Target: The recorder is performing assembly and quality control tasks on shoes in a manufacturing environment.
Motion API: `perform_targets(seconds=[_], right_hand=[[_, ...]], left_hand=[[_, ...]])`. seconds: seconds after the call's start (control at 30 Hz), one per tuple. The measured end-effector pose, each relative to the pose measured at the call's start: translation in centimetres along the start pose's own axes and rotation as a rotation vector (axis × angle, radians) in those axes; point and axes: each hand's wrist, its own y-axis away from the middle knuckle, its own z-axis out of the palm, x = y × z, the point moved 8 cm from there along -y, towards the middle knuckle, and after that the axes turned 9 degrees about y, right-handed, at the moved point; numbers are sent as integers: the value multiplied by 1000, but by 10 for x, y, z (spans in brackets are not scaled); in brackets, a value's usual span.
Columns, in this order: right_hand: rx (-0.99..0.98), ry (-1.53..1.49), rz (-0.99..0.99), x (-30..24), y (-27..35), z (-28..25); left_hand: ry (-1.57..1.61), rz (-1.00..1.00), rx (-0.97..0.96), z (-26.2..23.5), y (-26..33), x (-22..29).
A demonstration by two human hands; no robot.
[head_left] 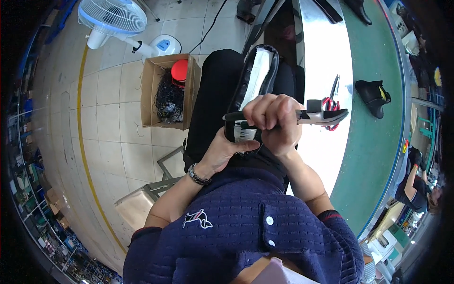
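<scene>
A black leather shoe (259,66) lies sole-up on my lap, with a long white strip showing along its underside. My left hand (221,150) is closed round the end nearest me, thumb lying across it. Over the shoe, my right hand (278,118) is wrapped in a fist round lasting pliers (322,116) with dark handles. The metal jaw and square hammer lug of the pliers point right, away from the shoe. One handle end reaches left, above my left hand. The fist hides part of the shoe's underside.
On my right runs a white bench top (326,61) bearing red-handled scissors (334,94). Beyond it, a green belt (366,156) carries a black ankle boot (373,97). To my left stand a cardboard box (147,94) of black scraps, a fan (113,16) and a metal stool (135,206).
</scene>
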Motion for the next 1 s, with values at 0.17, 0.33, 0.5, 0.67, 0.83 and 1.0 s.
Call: perform_targets(seconds=[0.17, 0.33, 0.5, 0.67, 0.83, 1.0], right_hand=[[104, -100, 210, 21, -11, -11], [127, -259, 309, 39, -8, -14], [142, -275, 301, 32, -16, 2], [17, -60, 433, 26, -31, 30], [-240, 319, 499, -7, -40, 22], [-745, 1115, 311, -40, 8, -17]], left_hand=[[-29, -2, -31, 3, -5, 2], [-57, 37, -31, 3, -5, 7], [-31, 64, -25, 2, -7, 5], [-70, 45, -29, 3, -6, 6], [-125, 23, -63, 2, -6, -1], [-24, -38, -211, 7, -7, 8]])
